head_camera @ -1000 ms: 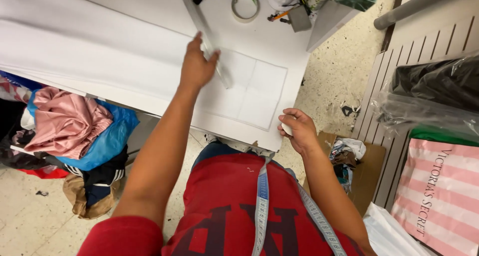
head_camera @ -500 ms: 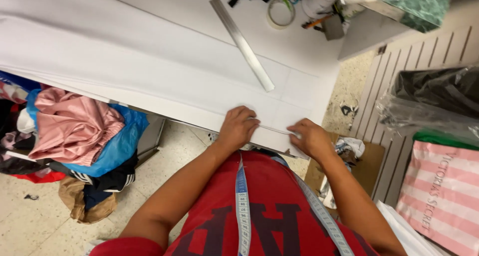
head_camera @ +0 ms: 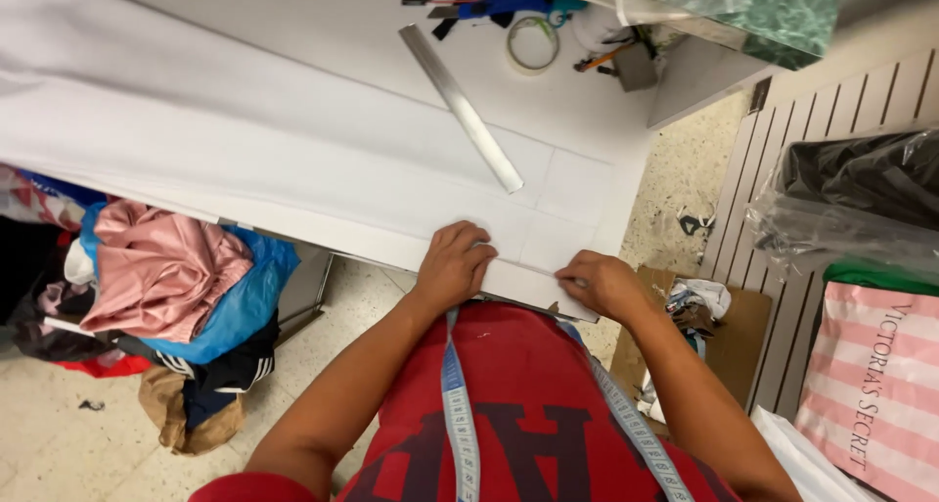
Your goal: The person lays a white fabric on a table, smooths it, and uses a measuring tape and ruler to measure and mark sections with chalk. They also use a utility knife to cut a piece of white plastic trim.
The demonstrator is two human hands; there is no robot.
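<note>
A large white sheet of fabric or paper (head_camera: pixel 293 159) covers the work table. My left hand (head_camera: pixel 455 265) presses down on its near edge, fingers curled over the fold. Close beside it, my right hand (head_camera: pixel 604 283) pinches the same edge near the sheet's corner. A long metal ruler (head_camera: pixel 460 106) lies diagonally on the sheet, beyond both hands and touched by neither. A blue measuring tape (head_camera: pixel 458 414) hangs around my neck over my red shirt.
A tape roll (head_camera: pixel 533 44), scissors and small tools (head_camera: pixel 489 3) crowd the table's far end. A pile of clothes (head_camera: pixel 156 287) sits on the floor at left. At right stand a cardboard box (head_camera: pixel 729 336), a black plastic-wrapped bundle (head_camera: pixel 861 189) and a pink striped bag (head_camera: pixel 871 385).
My left hand left the ruler at mid-sheet and came back to the near edge beside my right hand. The ruler stays lying on the sheet.
</note>
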